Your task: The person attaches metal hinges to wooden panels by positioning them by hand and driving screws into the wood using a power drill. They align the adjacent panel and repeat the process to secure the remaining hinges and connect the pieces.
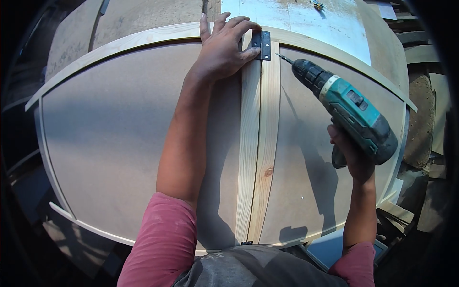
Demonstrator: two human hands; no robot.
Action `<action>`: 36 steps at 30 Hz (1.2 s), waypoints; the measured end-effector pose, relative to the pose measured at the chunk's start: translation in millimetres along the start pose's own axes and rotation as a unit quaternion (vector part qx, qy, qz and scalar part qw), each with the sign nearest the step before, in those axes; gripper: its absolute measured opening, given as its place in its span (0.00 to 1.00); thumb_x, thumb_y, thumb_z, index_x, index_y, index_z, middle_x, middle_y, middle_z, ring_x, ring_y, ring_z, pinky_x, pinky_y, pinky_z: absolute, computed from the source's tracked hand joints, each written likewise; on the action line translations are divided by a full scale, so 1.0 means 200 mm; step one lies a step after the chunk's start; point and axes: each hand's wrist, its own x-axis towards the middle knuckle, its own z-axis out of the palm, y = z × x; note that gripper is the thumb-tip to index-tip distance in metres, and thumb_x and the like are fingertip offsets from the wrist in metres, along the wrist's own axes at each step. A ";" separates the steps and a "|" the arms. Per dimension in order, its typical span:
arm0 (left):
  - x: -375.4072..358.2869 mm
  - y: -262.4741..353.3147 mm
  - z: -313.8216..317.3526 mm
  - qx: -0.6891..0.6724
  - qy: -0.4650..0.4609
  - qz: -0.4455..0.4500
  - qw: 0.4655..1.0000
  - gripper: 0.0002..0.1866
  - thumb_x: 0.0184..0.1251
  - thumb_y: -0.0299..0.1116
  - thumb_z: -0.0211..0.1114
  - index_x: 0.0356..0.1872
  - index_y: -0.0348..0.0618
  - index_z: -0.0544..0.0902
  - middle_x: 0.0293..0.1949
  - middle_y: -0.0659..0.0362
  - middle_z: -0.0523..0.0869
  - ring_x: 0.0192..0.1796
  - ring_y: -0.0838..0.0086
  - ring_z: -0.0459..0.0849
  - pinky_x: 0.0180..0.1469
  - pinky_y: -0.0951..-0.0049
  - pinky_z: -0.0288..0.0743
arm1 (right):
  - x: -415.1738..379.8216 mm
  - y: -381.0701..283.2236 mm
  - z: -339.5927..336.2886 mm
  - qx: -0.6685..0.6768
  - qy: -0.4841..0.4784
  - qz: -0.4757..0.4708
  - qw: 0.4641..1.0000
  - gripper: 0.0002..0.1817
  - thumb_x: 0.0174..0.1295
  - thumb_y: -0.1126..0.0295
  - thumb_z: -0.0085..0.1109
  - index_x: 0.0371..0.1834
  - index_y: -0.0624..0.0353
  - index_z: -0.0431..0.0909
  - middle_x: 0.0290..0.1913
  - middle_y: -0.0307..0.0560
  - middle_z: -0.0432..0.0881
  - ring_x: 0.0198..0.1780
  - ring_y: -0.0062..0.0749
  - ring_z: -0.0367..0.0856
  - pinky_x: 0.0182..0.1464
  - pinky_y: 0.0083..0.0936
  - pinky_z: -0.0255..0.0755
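Observation:
Thumb and index finger of my left hand (221,51) pinch the left and top edges of a black metal hinge (265,45), while the other fingers spread out. The hinge lies flat across the seam between two pale wooden strips (268,143) at their far end. My right hand (357,155) grips the handle of a teal and black cordless drill (356,103). Its driver bit (284,58) points up and left, just right of the hinge and apart from it. Whether a screw sits on the bit is too small to tell.
Wood-framed brown panels (119,119) lie on both sides of the strips. A second dark hinge (246,243) shows at the near end, by my shirt. Beyond the frame is a pale sheet (330,28) with a small object (318,5). Wood scraps (397,210) lie at right.

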 end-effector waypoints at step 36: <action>0.00 0.01 0.02 -0.003 0.007 -0.007 1.000 0.26 0.65 0.49 0.74 0.64 0.66 0.80 0.72 0.62 0.76 0.83 0.54 0.53 0.80 0.37 0.17 | 0.48 -0.49 -0.09 -0.348 -0.146 -0.038 0.925 0.15 0.59 0.63 0.73 0.45 0.60 0.86 0.29 0.43 0.84 0.29 0.24 0.81 0.36 0.28 0.76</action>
